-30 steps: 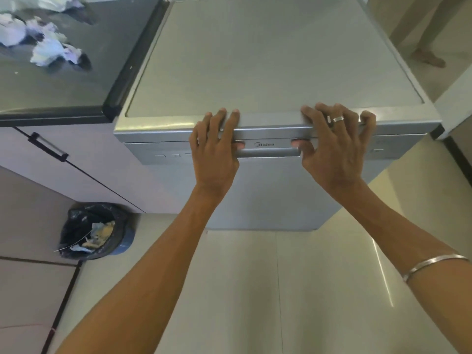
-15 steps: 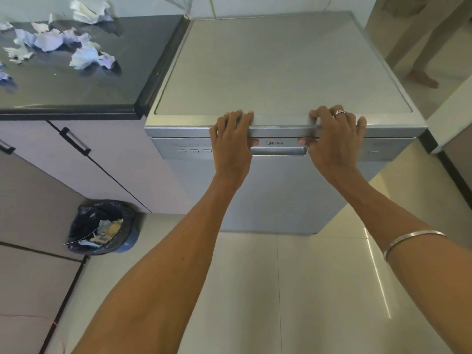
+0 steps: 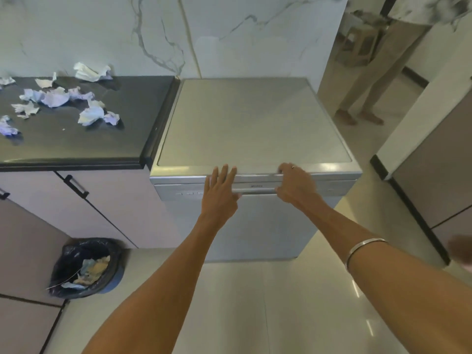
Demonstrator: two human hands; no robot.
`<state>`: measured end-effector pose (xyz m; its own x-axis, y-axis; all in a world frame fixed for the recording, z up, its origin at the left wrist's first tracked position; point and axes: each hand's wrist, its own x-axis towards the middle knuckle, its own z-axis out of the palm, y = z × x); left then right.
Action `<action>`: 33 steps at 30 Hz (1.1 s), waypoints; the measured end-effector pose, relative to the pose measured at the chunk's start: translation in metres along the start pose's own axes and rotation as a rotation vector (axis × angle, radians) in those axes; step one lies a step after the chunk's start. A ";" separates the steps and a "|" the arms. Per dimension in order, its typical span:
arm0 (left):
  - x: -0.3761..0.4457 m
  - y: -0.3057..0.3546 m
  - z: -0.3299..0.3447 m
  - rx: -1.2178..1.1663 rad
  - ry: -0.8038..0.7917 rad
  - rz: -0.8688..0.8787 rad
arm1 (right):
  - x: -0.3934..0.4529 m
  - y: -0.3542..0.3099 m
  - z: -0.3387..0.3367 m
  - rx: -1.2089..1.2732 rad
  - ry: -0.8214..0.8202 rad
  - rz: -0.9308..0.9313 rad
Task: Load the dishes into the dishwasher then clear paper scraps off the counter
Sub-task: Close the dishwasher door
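A silver dishwasher (image 3: 255, 123) stands with its door shut, to the right of a black counter (image 3: 132, 118). Several crumpled white paper scraps (image 3: 90, 115) lie on the counter's left part. My left hand (image 3: 221, 192) lies against the door's top front edge, left of the handle recess (image 3: 258, 191), with its fingers straight and its thumb by the recess. My right hand (image 3: 296, 186), wearing a ring, is blurred. Its fingers curl over the door's top edge and its thumb is at the recess's right end. No dishes are in view.
A bin (image 3: 86, 267) lined with a black bag and holding paper waste stands on the floor below the counter's cabinets (image 3: 84, 200). Another person's legs (image 3: 362, 98) stand at the back right. A low cabinet (image 3: 429, 180) flanks the right side.
The view has pulled back and tilted up, showing more of the counter and wall. My left fingers have straightened and lifted from the top edge. My right hand stays on the door's edge.
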<state>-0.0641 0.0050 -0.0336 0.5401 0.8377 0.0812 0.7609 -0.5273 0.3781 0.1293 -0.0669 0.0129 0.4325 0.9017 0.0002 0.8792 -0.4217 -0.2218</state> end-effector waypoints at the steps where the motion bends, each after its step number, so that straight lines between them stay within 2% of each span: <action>1: -0.007 0.000 -0.005 0.016 -0.045 -0.012 | -0.003 -0.004 -0.009 -0.036 -0.056 -0.011; 6: -0.021 0.004 -0.054 -0.063 -0.180 -0.074 | -0.021 -0.034 -0.045 -0.093 -0.189 -0.139; 11: -0.007 0.008 -0.149 0.090 -0.201 -0.040 | -0.025 -0.076 -0.107 -0.054 -0.314 -0.097; 16: 0.005 0.000 -0.218 0.149 -0.253 -0.066 | -0.015 -0.104 -0.161 0.082 -0.274 -0.036; 20: 0.036 -0.011 -0.244 0.139 -0.230 -0.134 | 0.005 -0.112 -0.180 0.081 -0.268 0.000; 25: 0.085 0.004 -0.271 0.206 -0.259 -0.098 | 0.051 -0.115 -0.198 0.035 -0.282 -0.007; 33: 0.176 0.015 -0.278 0.156 -0.200 -0.145 | 0.149 -0.124 -0.227 -0.049 -0.280 -0.067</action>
<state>-0.0571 0.1843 0.2432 0.4698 0.8694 -0.1529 0.8732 -0.4322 0.2253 0.1302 0.0978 0.2615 0.3071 0.9162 -0.2575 0.9154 -0.3584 -0.1834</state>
